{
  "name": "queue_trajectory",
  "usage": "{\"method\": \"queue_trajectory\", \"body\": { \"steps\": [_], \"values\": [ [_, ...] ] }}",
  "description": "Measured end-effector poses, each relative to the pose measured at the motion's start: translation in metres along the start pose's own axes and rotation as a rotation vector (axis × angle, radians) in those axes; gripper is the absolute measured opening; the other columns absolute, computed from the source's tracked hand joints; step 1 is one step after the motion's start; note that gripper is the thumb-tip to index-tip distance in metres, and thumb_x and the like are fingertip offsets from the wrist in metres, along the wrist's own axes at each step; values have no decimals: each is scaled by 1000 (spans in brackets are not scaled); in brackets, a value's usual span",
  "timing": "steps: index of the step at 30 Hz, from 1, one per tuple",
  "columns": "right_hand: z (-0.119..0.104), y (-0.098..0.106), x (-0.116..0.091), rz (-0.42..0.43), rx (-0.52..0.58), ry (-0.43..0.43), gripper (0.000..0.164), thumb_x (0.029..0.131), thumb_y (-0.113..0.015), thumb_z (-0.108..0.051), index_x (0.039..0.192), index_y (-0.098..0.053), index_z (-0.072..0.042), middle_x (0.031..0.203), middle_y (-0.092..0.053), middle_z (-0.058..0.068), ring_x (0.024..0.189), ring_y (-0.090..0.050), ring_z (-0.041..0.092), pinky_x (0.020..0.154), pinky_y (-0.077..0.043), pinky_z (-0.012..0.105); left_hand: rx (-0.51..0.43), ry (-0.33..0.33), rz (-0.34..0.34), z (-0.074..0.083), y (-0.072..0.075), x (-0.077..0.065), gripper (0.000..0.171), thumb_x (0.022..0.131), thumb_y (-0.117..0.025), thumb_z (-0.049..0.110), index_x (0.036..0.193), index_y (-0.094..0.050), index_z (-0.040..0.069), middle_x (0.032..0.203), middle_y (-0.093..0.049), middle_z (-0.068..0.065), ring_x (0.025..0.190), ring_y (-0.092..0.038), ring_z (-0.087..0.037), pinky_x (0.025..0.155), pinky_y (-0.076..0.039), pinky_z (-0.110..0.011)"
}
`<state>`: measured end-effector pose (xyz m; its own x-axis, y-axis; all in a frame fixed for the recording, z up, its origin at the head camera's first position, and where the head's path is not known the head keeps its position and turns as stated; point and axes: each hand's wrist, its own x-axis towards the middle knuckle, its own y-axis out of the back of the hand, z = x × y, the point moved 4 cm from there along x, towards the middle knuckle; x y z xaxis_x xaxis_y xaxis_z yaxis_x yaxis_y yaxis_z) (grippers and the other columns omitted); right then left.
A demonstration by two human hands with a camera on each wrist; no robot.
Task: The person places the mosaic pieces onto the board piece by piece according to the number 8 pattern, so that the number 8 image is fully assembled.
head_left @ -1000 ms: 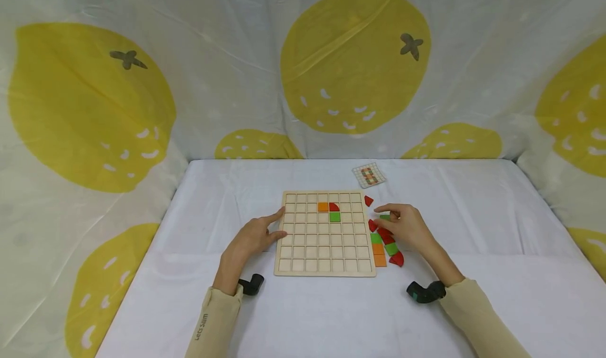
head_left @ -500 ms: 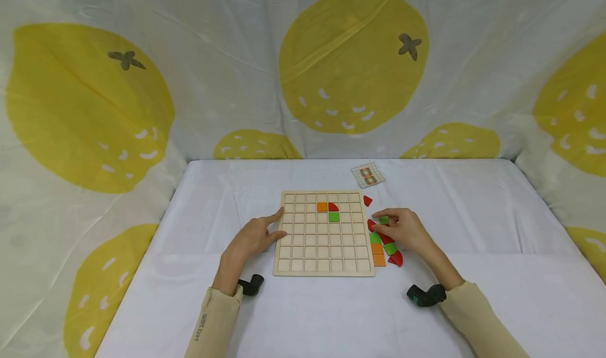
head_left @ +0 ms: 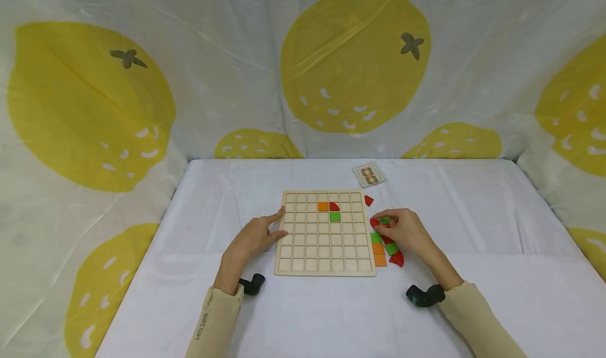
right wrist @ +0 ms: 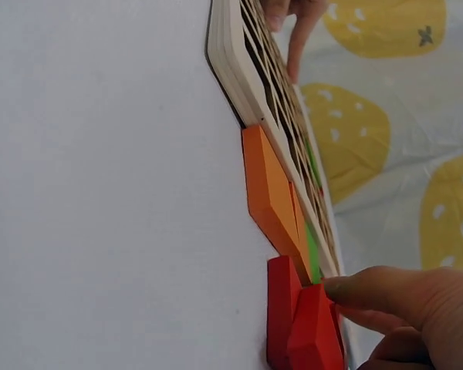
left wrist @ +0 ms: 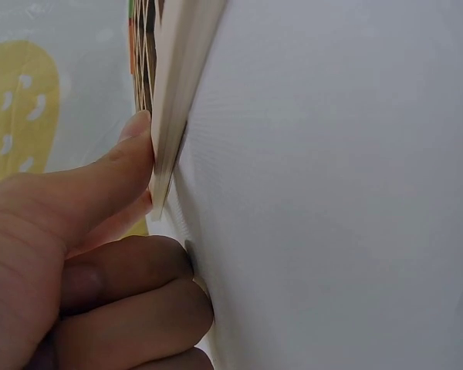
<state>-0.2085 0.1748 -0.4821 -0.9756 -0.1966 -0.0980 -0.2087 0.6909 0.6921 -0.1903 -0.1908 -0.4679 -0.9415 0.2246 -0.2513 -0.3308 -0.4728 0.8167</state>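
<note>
A square wooden grid board lies on the table. In it sit an orange square tile, a red quarter-circle tile and a green square tile. At the board's left edge my left hand rests with thumb and index finger spread against the rim; its other fingers are bent in the left wrist view. Right of the board, my right hand pinches another red quarter-circle tile between thumb and index finger, low among the loose tiles. The fingers partly cover that tile.
Loose orange tiles, green tiles and red tiles crowd the board's right side. A lone red tile lies near its upper right corner. Behind the board is a small pattern card. A lemon-print cloth hangs behind the table.
My right thumb and index finger have come down around the red tile, which has shifted slightly. The left hand and the board stay put.
</note>
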Motion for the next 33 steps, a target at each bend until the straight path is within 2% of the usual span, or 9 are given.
{"method": "queue_trajectory", "body": {
  "steps": [4,10,14,20,26,29,33],
  "values": [
    [2,6,-1,21,-17,-15,27,90,-81,-20,115,-78,-9,61,-35,-2,57,-37,16,52,-26,24,-8,1,3,-1,0,1,72,101,-68,36,162,-33,21,58,-43,1,58,-38,-13,68,-41,-32],
    [5,10,0,38,-36,0,25,90,-82,-20,111,-79,-8,60,-36,-2,57,-39,17,52,-27,24,3,-10,5,-1,1,1,73,101,-67,35,163,-33,20,63,-51,-3,62,-44,-14,74,-43,-33],
    [5,5,2,17,-21,10,28,89,-83,-21,113,-79,-8,59,-35,-3,55,-36,14,52,-26,24,-4,-6,0,-1,0,1,73,101,-68,35,163,-33,20,62,-47,-1,60,-41,-13,70,-41,-32],
    [4,1,3,-11,-20,17,31,92,-78,-14,123,-76,-9,59,-36,-2,53,-37,14,51,-26,22,-8,-11,-2,0,0,1,73,101,-67,36,163,-32,21,60,-45,1,58,-37,-13,73,-42,-32],
    [5,5,2,38,-42,-2,31,90,-81,-16,119,-77,-7,62,-37,-1,55,-42,16,51,-29,23,-21,-8,-2,0,-1,0,72,101,-67,34,163,-32,20,57,-39,3,55,-35,-11,66,-40,-31],
    [5,4,2,32,-27,8,27,91,-80,-15,117,-78,-7,60,-36,-2,54,-40,16,51,-28,23,-17,-6,-7,0,-1,0,73,101,-67,34,163,-31,20,55,-38,3,53,-34,-11,64,-40,-30],
    [4,2,2,15,-14,16,26,93,-77,-13,119,-77,-7,57,-34,-3,50,-36,15,50,-26,23,-15,6,-3,0,0,0,72,101,-67,34,163,-32,20,59,-43,0,57,-38,-13,63,-39,-30]
  ]
}}
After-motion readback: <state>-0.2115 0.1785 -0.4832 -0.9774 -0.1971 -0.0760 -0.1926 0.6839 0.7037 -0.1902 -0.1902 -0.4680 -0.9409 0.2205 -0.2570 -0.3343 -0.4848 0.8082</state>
